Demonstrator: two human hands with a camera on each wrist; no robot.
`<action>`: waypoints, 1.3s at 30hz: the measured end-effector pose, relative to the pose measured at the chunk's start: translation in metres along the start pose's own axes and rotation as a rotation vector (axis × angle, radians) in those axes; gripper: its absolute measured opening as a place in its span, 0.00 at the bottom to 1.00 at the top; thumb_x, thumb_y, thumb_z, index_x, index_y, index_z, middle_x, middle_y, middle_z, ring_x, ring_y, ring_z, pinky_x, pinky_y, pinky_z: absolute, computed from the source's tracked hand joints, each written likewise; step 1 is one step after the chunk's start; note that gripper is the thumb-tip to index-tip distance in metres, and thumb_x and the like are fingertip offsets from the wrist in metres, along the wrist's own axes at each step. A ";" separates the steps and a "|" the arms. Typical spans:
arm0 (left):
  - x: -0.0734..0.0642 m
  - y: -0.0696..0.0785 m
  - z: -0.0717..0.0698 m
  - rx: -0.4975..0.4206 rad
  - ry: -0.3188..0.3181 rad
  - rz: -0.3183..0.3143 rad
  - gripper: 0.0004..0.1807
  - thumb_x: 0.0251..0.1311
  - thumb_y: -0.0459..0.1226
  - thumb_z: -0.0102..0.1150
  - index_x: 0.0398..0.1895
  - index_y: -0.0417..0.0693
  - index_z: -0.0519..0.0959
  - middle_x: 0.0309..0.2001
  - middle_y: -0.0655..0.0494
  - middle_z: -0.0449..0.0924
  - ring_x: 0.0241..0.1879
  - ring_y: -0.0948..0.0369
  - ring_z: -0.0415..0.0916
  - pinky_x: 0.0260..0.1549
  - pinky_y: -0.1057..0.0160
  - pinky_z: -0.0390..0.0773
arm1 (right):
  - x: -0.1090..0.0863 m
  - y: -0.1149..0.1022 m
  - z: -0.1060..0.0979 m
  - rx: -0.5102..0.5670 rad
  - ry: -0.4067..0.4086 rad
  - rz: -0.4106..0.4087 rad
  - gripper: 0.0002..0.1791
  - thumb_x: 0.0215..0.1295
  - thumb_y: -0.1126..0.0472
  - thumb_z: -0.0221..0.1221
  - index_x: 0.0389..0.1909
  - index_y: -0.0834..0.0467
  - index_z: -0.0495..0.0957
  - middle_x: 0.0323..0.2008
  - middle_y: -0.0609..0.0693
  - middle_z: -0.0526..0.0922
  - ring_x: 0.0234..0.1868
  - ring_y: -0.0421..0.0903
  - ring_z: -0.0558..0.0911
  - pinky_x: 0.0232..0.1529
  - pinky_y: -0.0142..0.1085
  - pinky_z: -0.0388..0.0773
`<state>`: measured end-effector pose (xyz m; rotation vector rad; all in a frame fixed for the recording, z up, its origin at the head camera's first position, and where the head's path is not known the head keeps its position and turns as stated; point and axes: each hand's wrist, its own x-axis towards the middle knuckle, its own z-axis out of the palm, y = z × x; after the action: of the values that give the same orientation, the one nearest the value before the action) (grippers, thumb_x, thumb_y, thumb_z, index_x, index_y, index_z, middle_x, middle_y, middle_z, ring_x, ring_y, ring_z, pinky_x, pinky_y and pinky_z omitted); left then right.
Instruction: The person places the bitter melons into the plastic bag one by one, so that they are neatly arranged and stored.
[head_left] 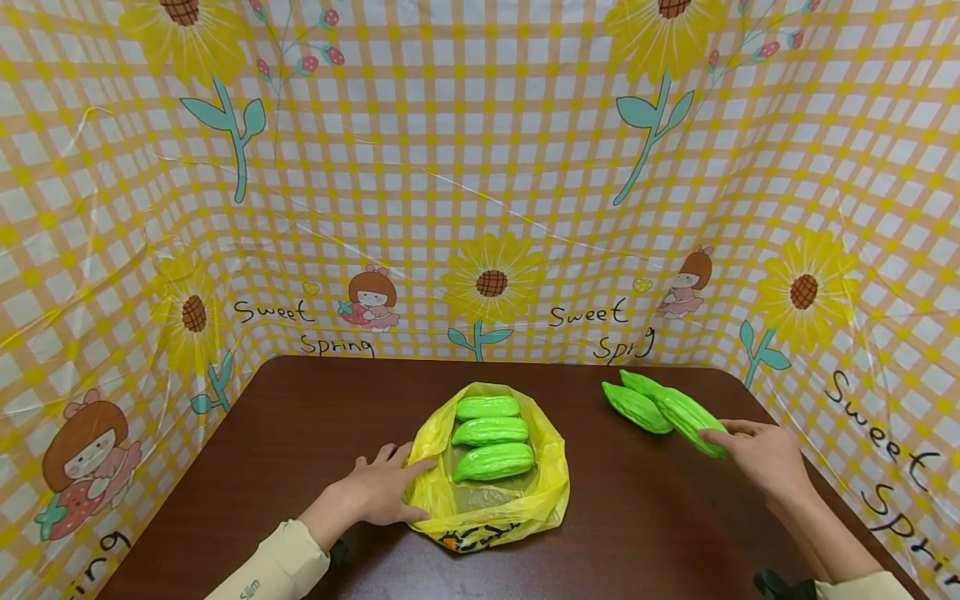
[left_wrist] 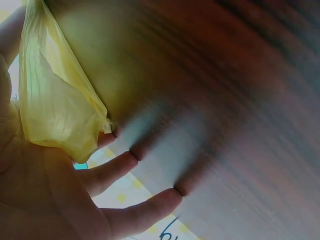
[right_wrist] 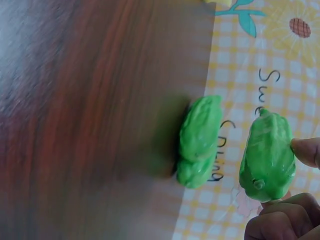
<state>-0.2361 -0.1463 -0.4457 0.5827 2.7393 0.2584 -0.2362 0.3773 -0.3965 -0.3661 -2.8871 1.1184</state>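
Clerk: State of the hands?

Inspector: The right hand (head_left: pixel 768 462) holds one green gourd (head_left: pixel 690 419) by its near end, thumb on one side, fingers on the other. The left hand (head_left: pixel 378 487) is spread wide at the left side of the yellow bag (head_left: pixel 553 492); film lies across the palm, and fingertips meet the table (head_left: pixel 300 433). No firm pinch on the film is evident.

Clerk: Location of the remaining gourds?

Inspector: Three bagged gourds (head_left: pixel 491 431) lie side by side, visible through the bag's wide mouth. Two loose gourds (head_left: pixel 633 408) lie together at the table's far right, partly hidden by the held one. Whether it touches them cannot be told from the head view; the right wrist view shows it apart.

Clerk: Hazards?

Inspector: Three, in the inspector's judgement. The held gourd could twist or drop, because the grip is at one end only and the skin looks glossy. A low swing of its long body could knock the loose pair, whose rounded form might let them roll toward the edge. Lastly, the bag could slide or its rim fold inward, since the film looks thin and the left hand steadies one side only.
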 end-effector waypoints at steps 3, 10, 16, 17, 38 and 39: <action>0.000 -0.001 0.001 -0.004 0.001 0.001 0.42 0.61 0.61 0.63 0.77 0.67 0.62 0.79 0.47 0.51 0.76 0.41 0.51 0.62 0.25 0.57 | -0.001 -0.008 0.002 0.020 -0.025 -0.004 0.50 0.66 0.31 0.57 0.69 0.71 0.67 0.70 0.78 0.60 0.63 0.76 0.67 0.48 0.54 0.76; 0.000 -0.001 0.001 -0.024 0.002 -0.002 0.42 0.61 0.61 0.64 0.77 0.66 0.62 0.79 0.47 0.50 0.77 0.41 0.49 0.62 0.24 0.55 | -0.003 -0.022 0.007 0.023 -0.044 -0.040 0.49 0.66 0.31 0.58 0.69 0.69 0.68 0.69 0.77 0.63 0.63 0.74 0.69 0.46 0.51 0.77; 0.001 -0.002 0.002 -0.043 -0.013 -0.003 0.42 0.61 0.60 0.64 0.77 0.66 0.61 0.80 0.46 0.49 0.78 0.41 0.47 0.63 0.24 0.54 | -0.005 -0.033 0.015 0.032 -0.049 -0.093 0.46 0.67 0.34 0.60 0.68 0.69 0.70 0.67 0.74 0.68 0.60 0.69 0.74 0.42 0.45 0.77; 0.001 -0.003 0.002 -0.040 -0.018 0.000 0.42 0.62 0.60 0.63 0.78 0.66 0.61 0.80 0.46 0.48 0.78 0.41 0.47 0.63 0.23 0.54 | -0.005 -0.035 0.016 0.036 -0.053 -0.104 0.45 0.67 0.35 0.60 0.68 0.69 0.70 0.67 0.74 0.68 0.60 0.69 0.74 0.43 0.46 0.78; 0.003 -0.004 0.002 -0.049 -0.012 0.004 0.43 0.60 0.60 0.65 0.77 0.67 0.61 0.80 0.46 0.48 0.78 0.41 0.47 0.62 0.23 0.54 | -0.007 -0.078 0.037 0.000 -0.121 -0.263 0.37 0.64 0.45 0.67 0.64 0.68 0.75 0.14 0.40 0.57 0.26 0.40 0.61 0.29 0.36 0.63; 0.002 -0.004 0.002 -0.050 -0.013 0.005 0.43 0.60 0.60 0.65 0.77 0.67 0.61 0.80 0.46 0.48 0.78 0.41 0.47 0.62 0.23 0.54 | -0.008 -0.080 0.038 0.015 -0.127 -0.269 0.36 0.63 0.46 0.67 0.63 0.68 0.75 0.15 0.41 0.54 0.23 0.40 0.59 0.27 0.36 0.63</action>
<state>-0.2389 -0.1487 -0.4492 0.5753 2.7107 0.3219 -0.2494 0.2935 -0.3712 0.0964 -2.9161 1.1523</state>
